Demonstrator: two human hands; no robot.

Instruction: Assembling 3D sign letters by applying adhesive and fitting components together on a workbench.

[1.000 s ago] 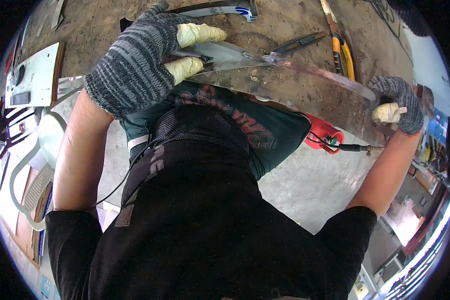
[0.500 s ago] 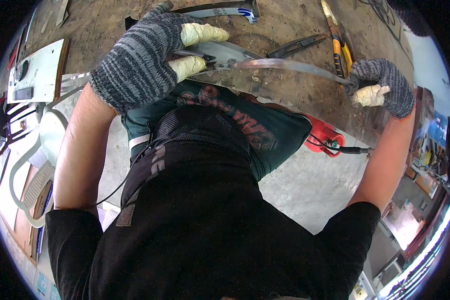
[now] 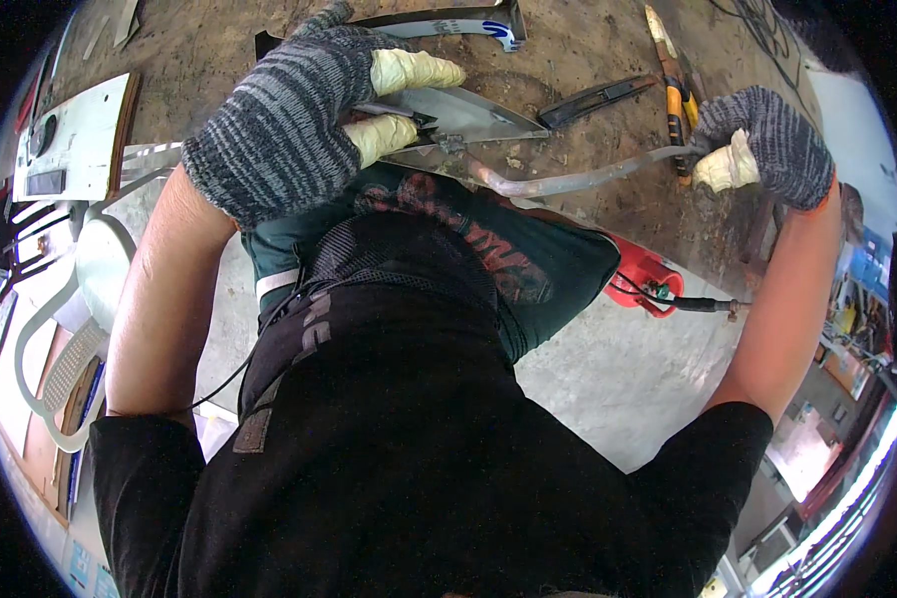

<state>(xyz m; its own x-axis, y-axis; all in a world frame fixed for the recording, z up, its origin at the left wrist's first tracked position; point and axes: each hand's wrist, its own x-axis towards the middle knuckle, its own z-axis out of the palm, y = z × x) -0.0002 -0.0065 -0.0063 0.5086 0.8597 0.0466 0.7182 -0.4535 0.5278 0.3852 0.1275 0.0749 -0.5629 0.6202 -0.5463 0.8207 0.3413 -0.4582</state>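
Observation:
My left hand (image 3: 279, 125), in a grey and black striped knit glove with pale tape round thumb and forefinger, closes on a shiny bent sheet-metal piece (image 3: 468, 110) at the bench's near edge. Between those two taped fingers sits a small dark-ended metal part (image 3: 421, 122), mostly covered. My right hand (image 3: 762, 149), gloved and taped likewise, is curled round the far end of a curved metal bar (image 3: 578, 181). The bar's coppery tip points left, just off the sheet metal's near side. What the right fist covers of the bar is hidden.
On the wooden bench (image 3: 568, 55) lie a black utility knife (image 3: 598, 100), tools with yellow and black handles (image 3: 674, 110) and a curved metal strip (image 3: 439, 22). A white board (image 3: 75, 140) stands left, above a pale chair (image 3: 105, 264). A red container (image 3: 643, 279) with a black hose is below.
The bar's tip has dropped toward me, away from the sheet metal, while my right hand has risen slightly. My left hand has barely shifted.

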